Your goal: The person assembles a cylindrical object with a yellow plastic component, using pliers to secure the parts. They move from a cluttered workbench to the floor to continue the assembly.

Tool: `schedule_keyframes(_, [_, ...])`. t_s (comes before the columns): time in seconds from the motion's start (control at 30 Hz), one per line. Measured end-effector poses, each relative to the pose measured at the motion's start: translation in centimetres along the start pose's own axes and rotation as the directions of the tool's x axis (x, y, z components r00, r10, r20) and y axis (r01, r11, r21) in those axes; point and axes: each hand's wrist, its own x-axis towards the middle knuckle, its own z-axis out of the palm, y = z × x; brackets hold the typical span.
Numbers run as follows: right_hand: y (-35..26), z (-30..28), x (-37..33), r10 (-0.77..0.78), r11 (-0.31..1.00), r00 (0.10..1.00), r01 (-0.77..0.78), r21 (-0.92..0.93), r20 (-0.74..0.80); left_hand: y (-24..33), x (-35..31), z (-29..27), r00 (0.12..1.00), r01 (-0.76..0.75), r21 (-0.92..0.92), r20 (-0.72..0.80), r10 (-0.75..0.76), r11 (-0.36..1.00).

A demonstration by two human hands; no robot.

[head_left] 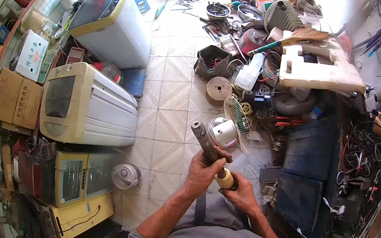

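Note:
A dark, worn metal tube [204,139] with a round hole in its upper end slants across the middle of my view. My left hand [204,171] wraps round its shaft. Below that hand a cream, barrel-shaped end piece [224,179] shows, and my right hand [239,193] grips it from below and the right. Whether the end piece is a separate part I cannot tell. Beyond the tube, on the tiles, a small white fan [224,131] lies with its wire guard [239,125] facing right.
Washing machines [91,106] and a yellow glass-doored cabinet [71,176] line the left side. A round grey-white appliance [125,176] sits on the floor. To the right are a spool [219,88], white foam packing [311,67], dark padded panels [301,170] and tangled wires [361,160].

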Motion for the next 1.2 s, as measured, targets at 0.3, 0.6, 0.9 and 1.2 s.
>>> schedule_keyframes(0.3, [-1.8,0.1,4.5,0.042,0.997,0.983,-0.03,-0.067,0.177,2.2,3.0,-2.6,1.0,-0.017,-0.047,-0.015,0.016,0.999])
schedule_keyframes(0.6, [-11.0,5.5,14.0,0.142,0.967,0.948,-0.194,0.163,0.285,7.8,11.0,-11.6,0.971,0.169,-0.457,-0.073,-0.226,0.873])
schedule_keyframes(0.9, [-22.7,13.0,23.8,0.012,0.968,0.984,-0.056,0.246,0.177,17.2,21.4,-21.5,0.97,0.185,-0.68,0.008,-0.245,0.709])
schedule_keyframes(1.2, [-26.5,14.5,30.8,0.093,0.992,0.995,-0.09,0.089,-0.03,22.9,30.5,-25.4,0.982,0.106,-0.761,-0.021,-0.187,0.64])
